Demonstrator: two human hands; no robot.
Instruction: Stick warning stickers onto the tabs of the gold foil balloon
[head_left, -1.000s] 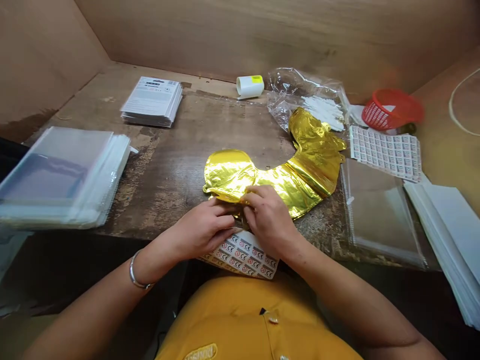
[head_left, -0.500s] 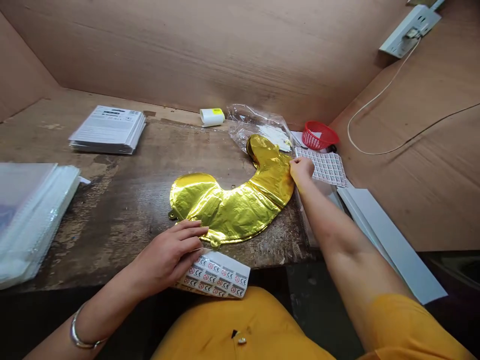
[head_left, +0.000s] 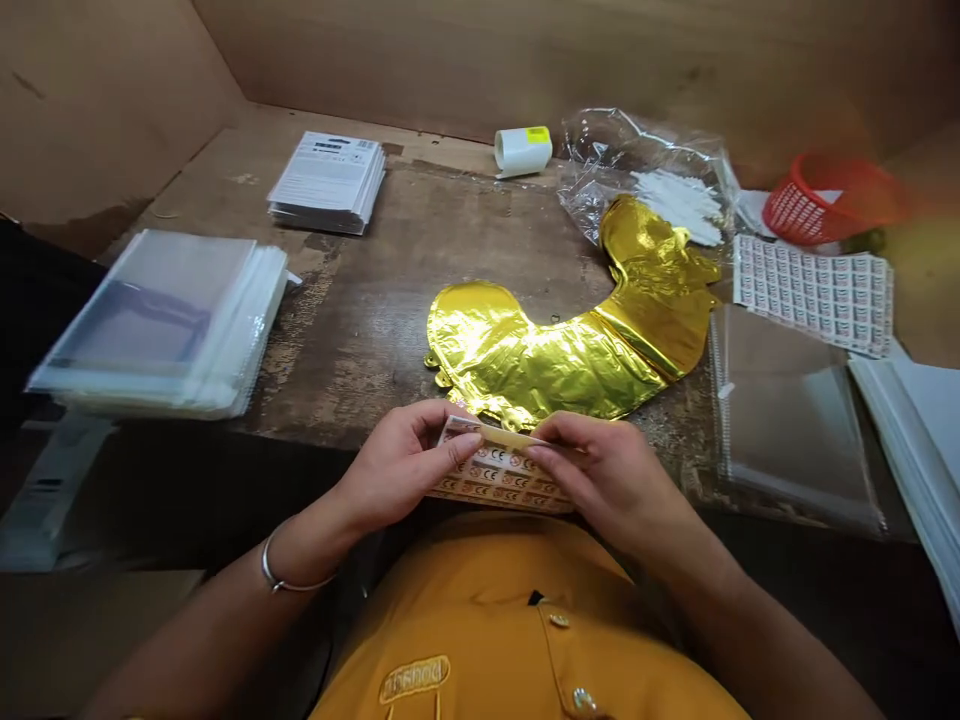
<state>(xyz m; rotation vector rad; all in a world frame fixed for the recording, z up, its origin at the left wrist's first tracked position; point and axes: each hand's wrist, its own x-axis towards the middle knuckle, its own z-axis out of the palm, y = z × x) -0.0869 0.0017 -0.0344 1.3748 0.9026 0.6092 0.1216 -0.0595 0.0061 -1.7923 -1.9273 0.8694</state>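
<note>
Between my two hands is a sheet of CE-marked stickers, held by its top edge just above my lap. My left hand pinches its left side, thumb on the printed face. At the other side my right hand grips the edge between thumb and fingers. A pale yellowish strip shows along the bent top edge. Just beyond my hands lies a flat, curved gold foil balloon, its tabs toward me and to the left; neither hand clearly holds it.
To the left are a stack of clear plastic sleeves and a stack of printed cards. Behind the balloon stand a label roll and a bag of white pieces. A red basket, another sticker sheet and clear packaging are right.
My right hand has let go of the balloon's right end and come to the sticker sheet. My left hand has moved off the balloon's edge to grip the sheet. The view has turned left.
</note>
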